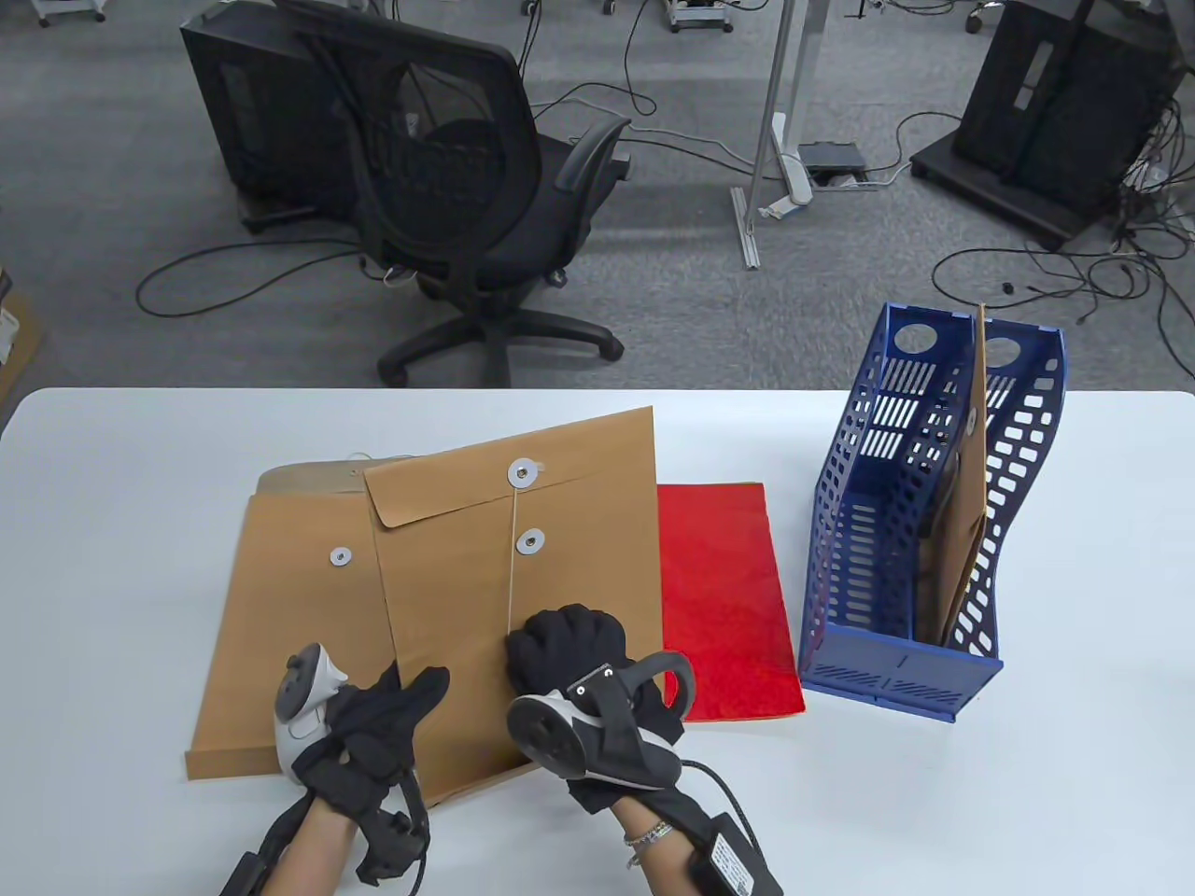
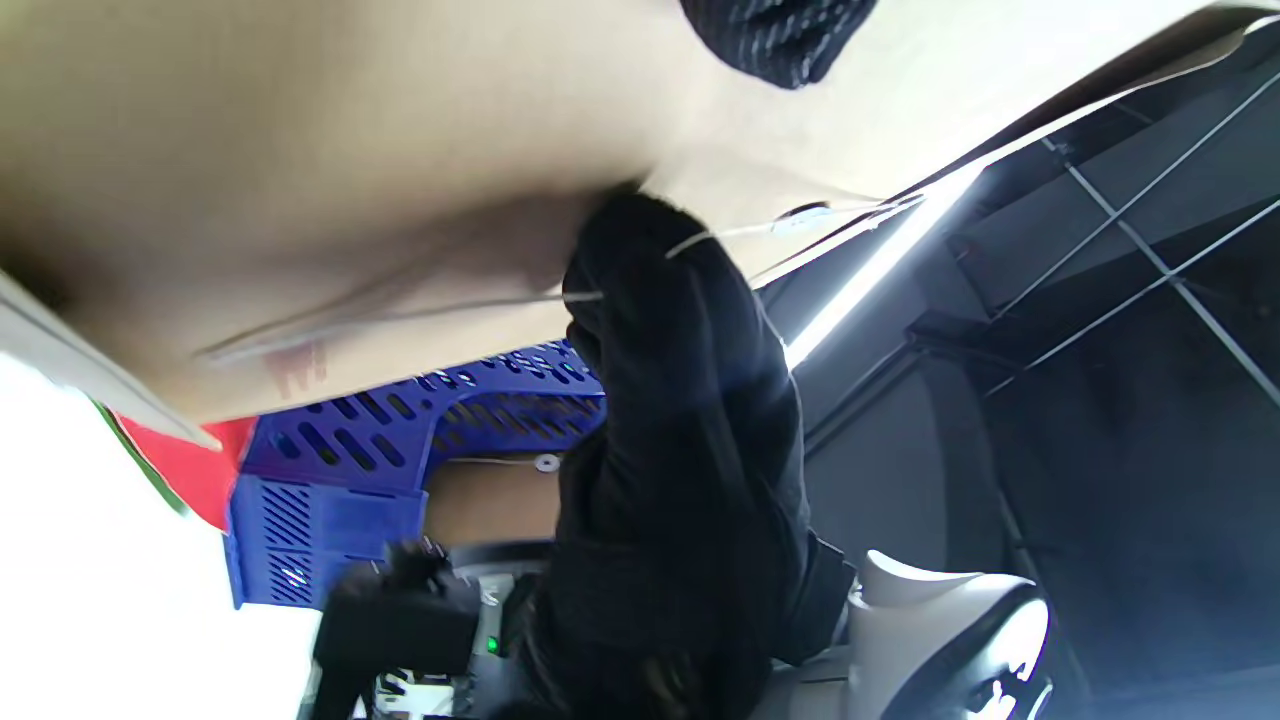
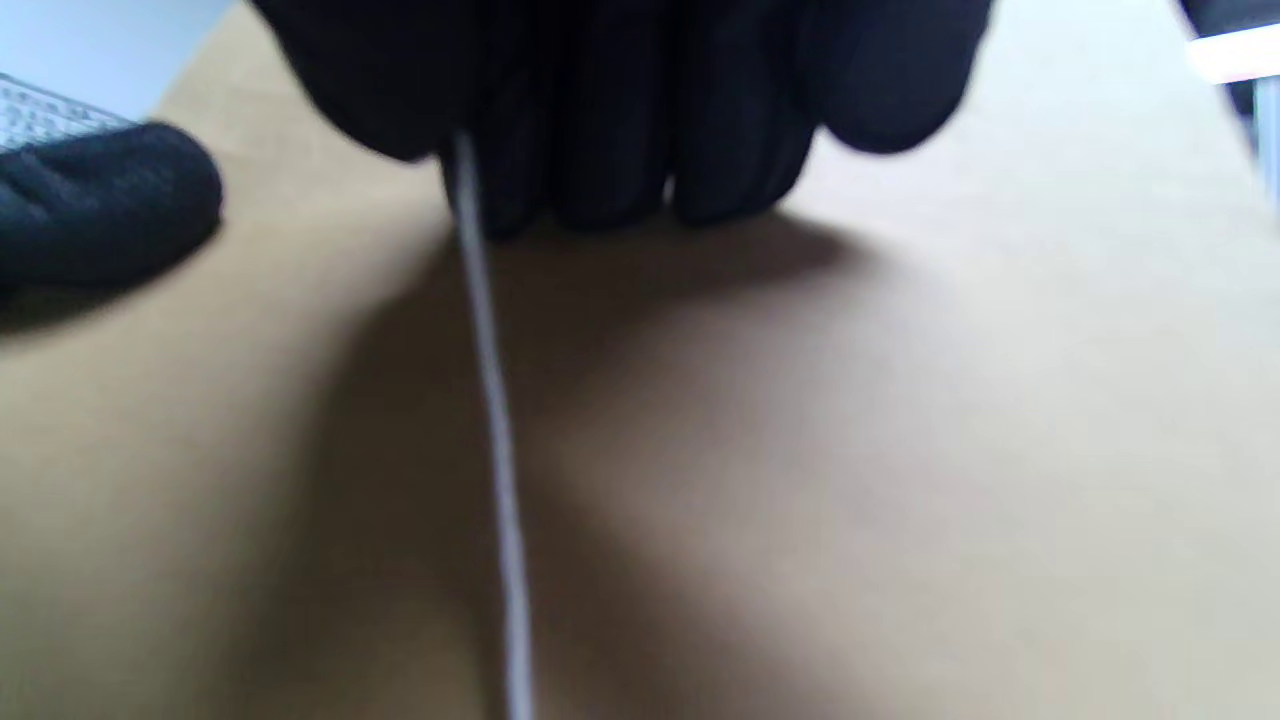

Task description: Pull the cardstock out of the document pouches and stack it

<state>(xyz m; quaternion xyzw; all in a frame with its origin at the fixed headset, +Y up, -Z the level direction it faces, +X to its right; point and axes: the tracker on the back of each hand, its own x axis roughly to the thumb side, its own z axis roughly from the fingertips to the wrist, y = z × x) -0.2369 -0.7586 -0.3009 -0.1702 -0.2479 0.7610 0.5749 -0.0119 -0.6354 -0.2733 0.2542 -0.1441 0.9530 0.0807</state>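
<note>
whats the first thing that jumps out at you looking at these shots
Two black-gloved hands work a brown string-tie envelope at the table's near middle: the right hand pinches its white string pulled taut from the flap button, while the left hand holds the envelope's near edge. A bright red cardstock sheet lies just right of it, beside a blue file rack.

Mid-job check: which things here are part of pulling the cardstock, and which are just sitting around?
Part of the job:
- top kraft pouch, flap shut
- its closure string, pinched by the right hand
- left hand, holding that pouch's near edge
- second kraft pouch underneath
- red cardstock
- another pouch in the blue file rack

Lying about:
- office chair
- floor cables
</note>
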